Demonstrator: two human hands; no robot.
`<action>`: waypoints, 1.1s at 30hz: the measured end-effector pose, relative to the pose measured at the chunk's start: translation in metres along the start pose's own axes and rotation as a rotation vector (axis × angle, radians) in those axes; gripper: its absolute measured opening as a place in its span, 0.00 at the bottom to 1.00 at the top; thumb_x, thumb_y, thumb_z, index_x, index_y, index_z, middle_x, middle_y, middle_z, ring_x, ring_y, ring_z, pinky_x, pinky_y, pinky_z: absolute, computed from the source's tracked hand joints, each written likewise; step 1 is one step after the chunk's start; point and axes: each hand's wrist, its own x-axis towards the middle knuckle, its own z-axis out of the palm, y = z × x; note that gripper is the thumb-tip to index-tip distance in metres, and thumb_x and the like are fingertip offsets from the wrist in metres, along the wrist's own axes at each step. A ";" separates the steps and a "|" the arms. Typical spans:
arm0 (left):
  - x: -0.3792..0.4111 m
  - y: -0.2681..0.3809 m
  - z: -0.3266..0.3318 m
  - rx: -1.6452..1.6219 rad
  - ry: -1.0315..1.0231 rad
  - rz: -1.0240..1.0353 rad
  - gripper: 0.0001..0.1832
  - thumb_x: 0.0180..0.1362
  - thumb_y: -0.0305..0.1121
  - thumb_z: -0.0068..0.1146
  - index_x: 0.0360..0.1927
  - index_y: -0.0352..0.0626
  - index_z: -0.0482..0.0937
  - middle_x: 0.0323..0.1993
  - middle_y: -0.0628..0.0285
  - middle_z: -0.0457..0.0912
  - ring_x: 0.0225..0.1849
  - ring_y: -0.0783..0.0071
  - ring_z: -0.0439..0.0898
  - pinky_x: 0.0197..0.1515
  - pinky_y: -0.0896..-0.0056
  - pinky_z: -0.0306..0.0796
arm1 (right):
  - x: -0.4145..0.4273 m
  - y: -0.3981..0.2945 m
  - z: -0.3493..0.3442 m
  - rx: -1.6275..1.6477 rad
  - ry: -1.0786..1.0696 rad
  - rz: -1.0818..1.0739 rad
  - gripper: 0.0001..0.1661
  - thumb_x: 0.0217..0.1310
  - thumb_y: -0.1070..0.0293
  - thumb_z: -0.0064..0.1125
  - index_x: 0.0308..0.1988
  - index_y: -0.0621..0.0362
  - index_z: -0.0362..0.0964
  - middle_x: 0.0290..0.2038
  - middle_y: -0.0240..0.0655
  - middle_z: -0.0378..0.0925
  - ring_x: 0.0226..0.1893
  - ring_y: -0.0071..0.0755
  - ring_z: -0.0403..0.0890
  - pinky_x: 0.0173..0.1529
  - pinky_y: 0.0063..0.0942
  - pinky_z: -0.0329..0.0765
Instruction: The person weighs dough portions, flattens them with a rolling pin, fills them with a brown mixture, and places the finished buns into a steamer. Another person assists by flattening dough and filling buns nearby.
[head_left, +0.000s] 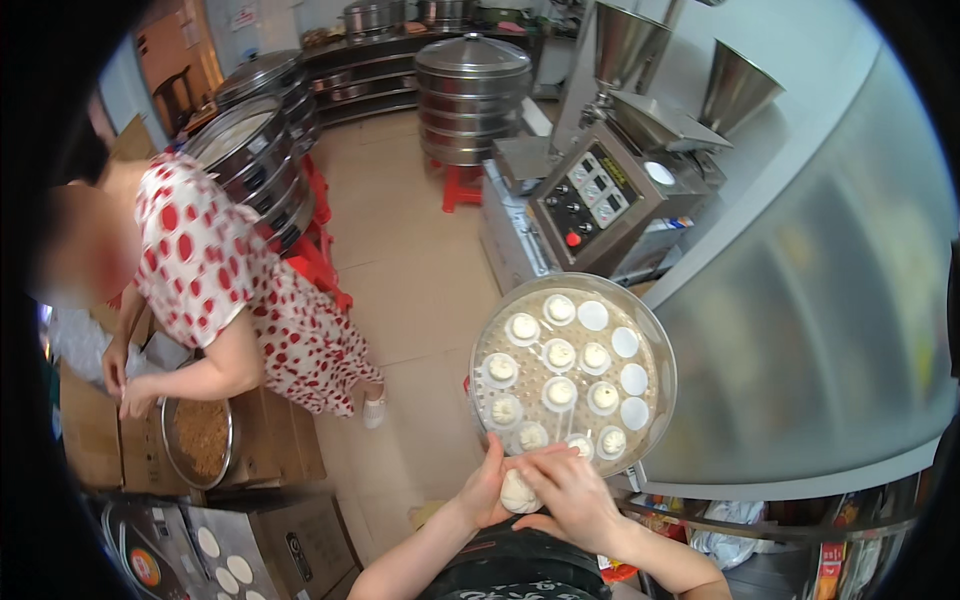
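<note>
My left hand (482, 480) cradles a pleated dough bun (519, 493) in front of my body, at the near edge of a round metal steamer tray (667, 337). The fingers of my right hand (566, 487) lie over the bun's top and far side. On the perforated tray, several pleated buns (559, 353) sit on round white papers. Bare white paper rounds (634, 379) lie along its right side.
At the left, a co-worker in a spotted dress (217, 262) stands over a metal bowl of brown filling (201, 442). Flat dough rounds (226, 580) lie at lower left. Beyond the tray stand a control-panel machine (592, 195) and stacked steamers (472, 97).
</note>
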 end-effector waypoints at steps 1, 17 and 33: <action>0.013 -0.003 0.005 -0.019 -0.015 -0.008 0.59 0.52 0.79 0.14 0.71 0.34 0.51 0.71 0.48 0.55 0.72 0.50 0.56 0.70 0.50 0.57 | -0.005 0.008 0.002 0.040 0.024 0.034 0.39 0.44 0.68 0.71 0.58 0.62 0.66 0.51 0.42 0.71 0.50 0.46 0.73 0.50 0.37 0.73; 0.019 -0.083 -0.115 0.150 0.574 0.124 0.39 0.65 0.65 0.27 0.72 0.52 0.46 0.69 0.46 0.59 0.66 0.51 0.65 0.65 0.47 0.62 | -0.145 0.311 0.116 -0.211 0.525 0.961 0.31 0.43 0.79 0.67 0.51 0.68 0.68 0.46 0.50 0.71 0.50 0.57 0.70 0.54 0.44 0.70; -0.014 -0.084 -0.096 0.098 0.812 0.211 0.36 0.66 0.63 0.32 0.67 0.47 0.55 0.59 0.43 0.71 0.54 0.53 0.77 0.54 0.54 0.74 | -0.163 0.357 0.102 -0.233 0.097 0.932 0.29 0.43 0.75 0.67 0.49 0.59 0.71 0.48 0.45 0.73 0.48 0.52 0.75 0.51 0.42 0.76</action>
